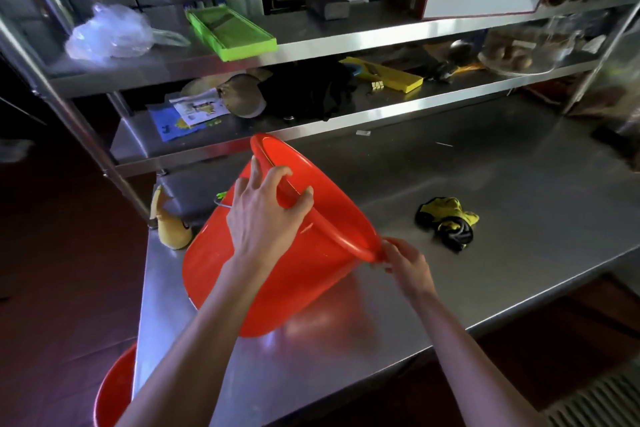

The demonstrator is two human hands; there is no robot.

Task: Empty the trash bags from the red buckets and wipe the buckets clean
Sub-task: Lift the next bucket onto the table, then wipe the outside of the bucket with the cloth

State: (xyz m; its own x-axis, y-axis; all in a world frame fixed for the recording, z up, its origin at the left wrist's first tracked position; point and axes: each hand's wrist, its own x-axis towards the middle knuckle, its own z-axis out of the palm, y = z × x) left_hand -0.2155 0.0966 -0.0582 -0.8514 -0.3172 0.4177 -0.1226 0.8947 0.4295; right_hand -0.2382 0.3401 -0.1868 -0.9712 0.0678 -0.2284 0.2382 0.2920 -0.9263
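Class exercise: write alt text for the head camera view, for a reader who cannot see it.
Two hands tilt a red bucket on a steel table: the left hand grips its rim, the right hand pinches the rim's near edge. A yellow-and-black cloth lies to the right; a second red bucket sits below the table's left corner.

Commercial kitchen, steel worktable point(450, 270), steel shelving point(346, 42)

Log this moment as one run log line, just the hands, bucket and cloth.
left hand: grips rim | right hand: pinches rim | red bucket: tilted on steel table | yellow-black cloth: untouched
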